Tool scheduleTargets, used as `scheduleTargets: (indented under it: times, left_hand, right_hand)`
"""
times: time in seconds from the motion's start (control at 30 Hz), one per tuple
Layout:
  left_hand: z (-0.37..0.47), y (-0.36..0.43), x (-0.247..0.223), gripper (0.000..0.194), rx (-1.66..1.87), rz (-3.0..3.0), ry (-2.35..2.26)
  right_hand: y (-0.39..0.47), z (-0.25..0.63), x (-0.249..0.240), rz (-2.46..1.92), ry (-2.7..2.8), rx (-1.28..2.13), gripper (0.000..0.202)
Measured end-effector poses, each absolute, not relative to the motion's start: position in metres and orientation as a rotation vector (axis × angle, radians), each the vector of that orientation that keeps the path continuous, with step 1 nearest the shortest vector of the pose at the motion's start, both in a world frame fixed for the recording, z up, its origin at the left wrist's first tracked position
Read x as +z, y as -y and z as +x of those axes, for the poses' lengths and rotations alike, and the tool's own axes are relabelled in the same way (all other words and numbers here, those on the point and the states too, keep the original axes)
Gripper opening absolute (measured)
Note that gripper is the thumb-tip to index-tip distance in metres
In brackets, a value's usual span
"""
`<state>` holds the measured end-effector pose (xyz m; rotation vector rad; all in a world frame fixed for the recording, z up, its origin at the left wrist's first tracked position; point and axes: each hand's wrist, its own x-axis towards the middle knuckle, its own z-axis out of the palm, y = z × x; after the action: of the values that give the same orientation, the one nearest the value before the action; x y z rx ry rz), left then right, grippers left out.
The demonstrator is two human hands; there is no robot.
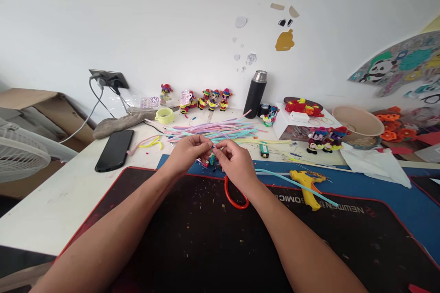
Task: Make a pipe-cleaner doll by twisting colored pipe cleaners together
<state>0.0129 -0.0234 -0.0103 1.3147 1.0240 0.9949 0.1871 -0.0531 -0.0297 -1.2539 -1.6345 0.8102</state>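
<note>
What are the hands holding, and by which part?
The left hand and right hand together pinch a small bluish piece; which part can't be told, fingers cover it.

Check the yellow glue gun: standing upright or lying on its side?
On its side: the yellow glue gun lies flat, its handle across the black mat.

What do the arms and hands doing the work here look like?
They're human: an ungloved left hand and an ungloved right hand, each with ordinary fingers. Both bare forearms show no sleeves, watch, bracelet, cables or markings; no ring is discernible.
</note>
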Motion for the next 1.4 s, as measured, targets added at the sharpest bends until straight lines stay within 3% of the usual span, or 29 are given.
scheduleTargets:
  times: [1.4]
  left_hand:
    - [0.011, 0.0193, -0.0176, 0.032, 0.871, 1.117, -0.935]
  right_hand:
    - [0.0561, 0.1873, -0.0249, -1.308, 1.807, 0.761, 0.017]
